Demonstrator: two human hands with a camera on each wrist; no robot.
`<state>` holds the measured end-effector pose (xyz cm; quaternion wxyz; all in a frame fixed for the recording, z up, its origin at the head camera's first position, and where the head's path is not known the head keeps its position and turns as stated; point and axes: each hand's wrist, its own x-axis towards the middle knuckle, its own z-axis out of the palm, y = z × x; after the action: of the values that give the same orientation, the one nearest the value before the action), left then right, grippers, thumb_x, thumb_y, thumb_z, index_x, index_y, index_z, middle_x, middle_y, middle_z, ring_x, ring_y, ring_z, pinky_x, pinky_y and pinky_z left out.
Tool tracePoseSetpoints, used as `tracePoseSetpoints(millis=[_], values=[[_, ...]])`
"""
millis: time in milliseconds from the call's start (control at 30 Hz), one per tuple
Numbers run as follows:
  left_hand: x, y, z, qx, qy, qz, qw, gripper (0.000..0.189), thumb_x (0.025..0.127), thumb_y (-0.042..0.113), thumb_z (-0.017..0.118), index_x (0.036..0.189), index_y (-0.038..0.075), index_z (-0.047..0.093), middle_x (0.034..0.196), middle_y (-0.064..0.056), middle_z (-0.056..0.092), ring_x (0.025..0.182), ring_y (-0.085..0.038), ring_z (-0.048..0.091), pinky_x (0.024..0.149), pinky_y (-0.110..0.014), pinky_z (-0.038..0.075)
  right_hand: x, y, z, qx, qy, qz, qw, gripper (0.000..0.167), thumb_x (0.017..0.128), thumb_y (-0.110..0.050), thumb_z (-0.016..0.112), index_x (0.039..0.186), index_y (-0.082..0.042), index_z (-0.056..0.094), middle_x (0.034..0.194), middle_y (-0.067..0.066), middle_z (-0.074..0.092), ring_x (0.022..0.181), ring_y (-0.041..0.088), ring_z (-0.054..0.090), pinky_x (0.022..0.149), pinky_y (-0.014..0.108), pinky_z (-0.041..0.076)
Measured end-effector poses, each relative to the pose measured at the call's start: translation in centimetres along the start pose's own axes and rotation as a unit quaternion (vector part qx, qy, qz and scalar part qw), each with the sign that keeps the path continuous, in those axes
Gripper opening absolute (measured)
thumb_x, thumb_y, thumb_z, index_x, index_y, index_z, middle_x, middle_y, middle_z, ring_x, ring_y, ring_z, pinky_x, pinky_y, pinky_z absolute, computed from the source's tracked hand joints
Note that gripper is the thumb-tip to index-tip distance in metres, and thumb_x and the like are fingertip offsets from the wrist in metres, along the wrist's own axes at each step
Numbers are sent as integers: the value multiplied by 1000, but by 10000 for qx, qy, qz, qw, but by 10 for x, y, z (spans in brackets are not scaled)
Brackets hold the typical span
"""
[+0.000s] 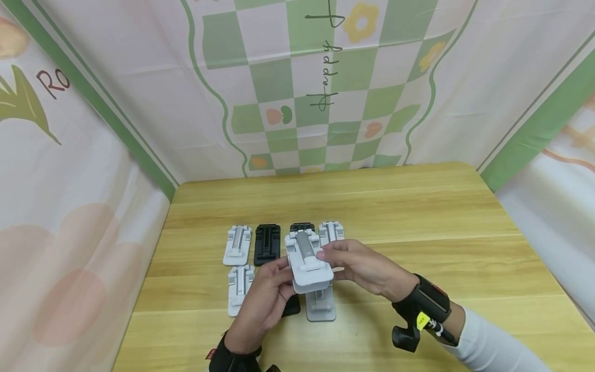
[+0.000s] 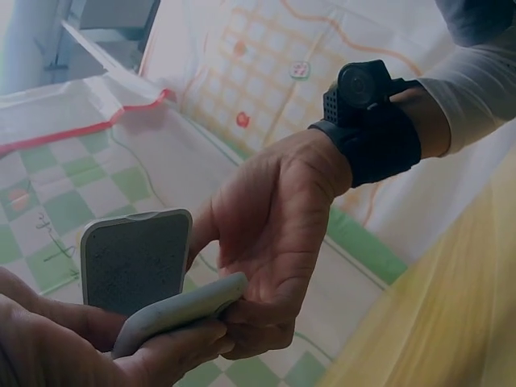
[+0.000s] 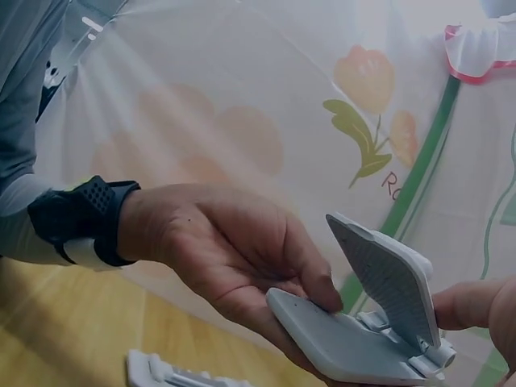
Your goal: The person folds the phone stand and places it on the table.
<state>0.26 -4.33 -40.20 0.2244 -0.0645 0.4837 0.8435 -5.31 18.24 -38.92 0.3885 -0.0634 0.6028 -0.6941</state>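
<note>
A white folding phone stand point(image 1: 309, 263) is held up over the table between both hands. My left hand point(image 1: 265, 289) grips its base plate point(image 3: 330, 343), thumb on the upper face and fingers beneath in the right wrist view. From the other side, my right hand point(image 1: 367, 268) pinches the stand at its edge, thumb on top. Its hinged upper plate point(image 2: 133, 258), with a grey textured pad, stands tilted open from the base in both wrist views. Below and behind the hands lie more folded phone stands, partly hidden by the held one and by my left hand.
On the wooden table point(image 1: 418, 217) lie a white stand point(image 1: 237, 247) and a black stand point(image 1: 267, 245) at back left, another white stand point(image 1: 331, 231) behind my right fingers, and a pale stand point(image 1: 321, 306) in front. Printed curtains point(image 1: 153, 77) surround the table's back and sides.
</note>
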Motion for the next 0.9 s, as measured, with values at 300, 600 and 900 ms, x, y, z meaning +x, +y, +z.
tracePoseSetpoints(millis=[300, 600, 900], values=[[-3, 6, -1, -117, -43, -4, 9999, 54, 111, 24, 43, 152, -11, 34, 142, -24, 59, 123, -19, 67, 104, -35, 55, -1, -3, 2, -48, 3, -30, 10000, 50, 104, -24, 58, 132, 15, 48, 116, 10, 66, 105, 18, 65, 97, 34, 58], [-2, 6, -1, 89, -6, -29, 10000, 58, 107, 23, 54, 149, -13, 37, 144, -28, 56, 120, -19, 68, 102, -35, 56, 0, 0, 2, -116, -2, -47, 9999, 50, 104, -25, 58, 132, 15, 48, 115, 11, 65, 105, 18, 64, 96, 33, 58], [-2, 6, -2, 68, -118, 24, 9999, 53, 109, 17, 48, 151, -13, 35, 149, -30, 51, 124, -20, 66, 102, -34, 56, 1, 1, 1, -143, 54, -131, 9998, 49, 102, -21, 60, 132, 16, 46, 112, 10, 66, 100, 19, 66, 90, 32, 59]])
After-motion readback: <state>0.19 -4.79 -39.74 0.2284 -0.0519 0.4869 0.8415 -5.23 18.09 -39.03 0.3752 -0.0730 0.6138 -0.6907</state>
